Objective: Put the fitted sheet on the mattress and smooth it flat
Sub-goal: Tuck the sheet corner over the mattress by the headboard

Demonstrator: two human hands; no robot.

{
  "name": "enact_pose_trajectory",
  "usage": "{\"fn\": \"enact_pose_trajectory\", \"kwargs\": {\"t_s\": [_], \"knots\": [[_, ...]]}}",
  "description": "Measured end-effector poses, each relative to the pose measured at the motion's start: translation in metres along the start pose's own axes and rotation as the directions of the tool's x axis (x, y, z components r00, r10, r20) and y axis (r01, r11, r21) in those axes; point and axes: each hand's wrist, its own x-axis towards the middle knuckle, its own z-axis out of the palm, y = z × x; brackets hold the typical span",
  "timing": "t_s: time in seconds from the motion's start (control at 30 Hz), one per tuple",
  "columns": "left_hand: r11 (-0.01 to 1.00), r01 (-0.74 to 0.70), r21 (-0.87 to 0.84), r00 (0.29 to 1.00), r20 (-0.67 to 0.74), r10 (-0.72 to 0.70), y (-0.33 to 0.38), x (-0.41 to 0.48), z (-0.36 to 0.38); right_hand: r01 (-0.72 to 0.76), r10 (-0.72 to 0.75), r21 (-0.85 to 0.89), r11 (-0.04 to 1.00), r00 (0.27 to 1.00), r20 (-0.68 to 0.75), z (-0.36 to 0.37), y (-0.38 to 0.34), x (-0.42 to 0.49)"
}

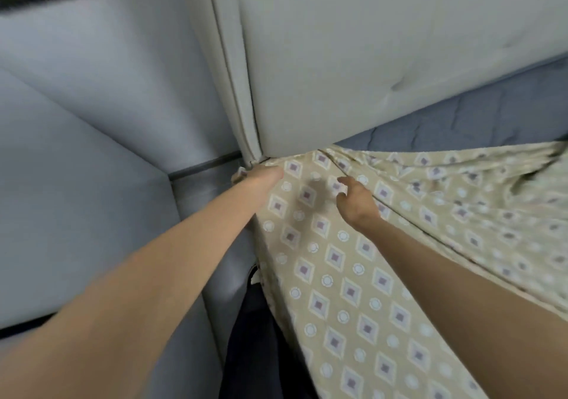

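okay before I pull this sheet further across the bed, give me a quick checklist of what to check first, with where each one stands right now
1. Corner tucked by the headboard: left hand is pushed down at the mattress corner; fingers hidden, cannot tell.
2. Right hand gripping: not ok, its fingers are spread above the fitted sheet.
3. Mattress covered: not ok, blue surface is bare along the headboard.
4. Sheet smooth: not ok, folds bunch near the headboard and to the right.
5. Side edge pulled down: cannot tell, it hangs out of view.
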Motion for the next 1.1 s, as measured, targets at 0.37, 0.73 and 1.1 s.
{"fn": "enact_pose_trajectory", "kwargs": {"t_s": [0.37, 0.73, 1.1], "knots": [[0.923, -0.358, 0.144, 0.923, 0.202, 0.327, 0.109, -0.218, 0.097, -0.016, 0.088, 0.235, 0.972, 0.951, -0.296, -0.2, 0.063, -0.158], [0.819, -0.55, 0.163, 0.745, 0.538, 0.394, 0.141, -0.417, 0.221, -0.112, 0.329, 0.382, 0.918, 0.752, -0.571, -0.325, 0.159, -0.339], [0.606, -0.747, 0.275, 0.491, 0.842, 0.224, 0.086, -0.53, 0.302, -0.312, 0.661, 0.588, 0.746, 0.457, -0.595, -0.303, 0.221, -0.515]]}}
